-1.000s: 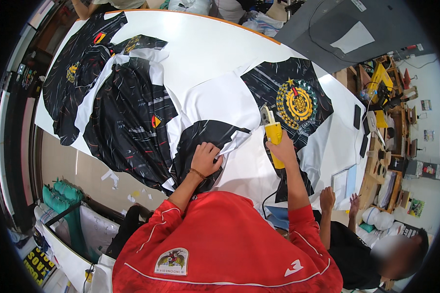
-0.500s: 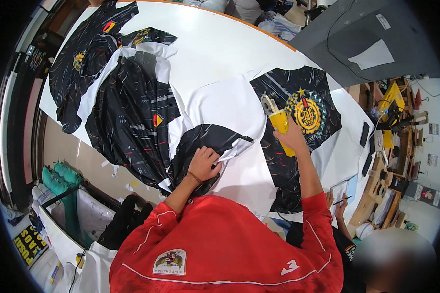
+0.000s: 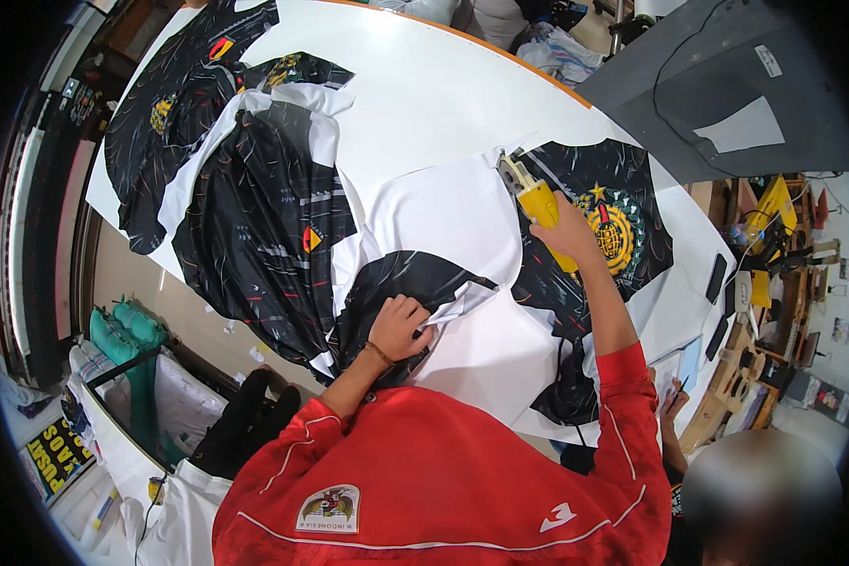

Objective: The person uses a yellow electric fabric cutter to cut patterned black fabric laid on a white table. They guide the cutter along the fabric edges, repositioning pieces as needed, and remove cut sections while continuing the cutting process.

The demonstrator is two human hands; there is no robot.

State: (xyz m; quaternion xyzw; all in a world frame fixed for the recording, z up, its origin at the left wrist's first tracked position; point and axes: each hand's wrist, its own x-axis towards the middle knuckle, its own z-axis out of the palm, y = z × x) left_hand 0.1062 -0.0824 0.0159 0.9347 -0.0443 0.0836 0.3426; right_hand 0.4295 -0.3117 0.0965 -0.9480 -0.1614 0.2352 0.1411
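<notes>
"around the yellow cutter, what is our right hand doing?"

"its fingers are gripping the body; the metal head is pointing away from us, where the white cloth is meeting the black emblem panel."

"and our left hand?"

"its bent fingers are resting on a black curved panel; whether they're pinching it, we can't make out."

"farther out?"

"black patterned cloth is lying bunched leftward on our white table; a co-worker's hand is showing near its right edge."
</notes>
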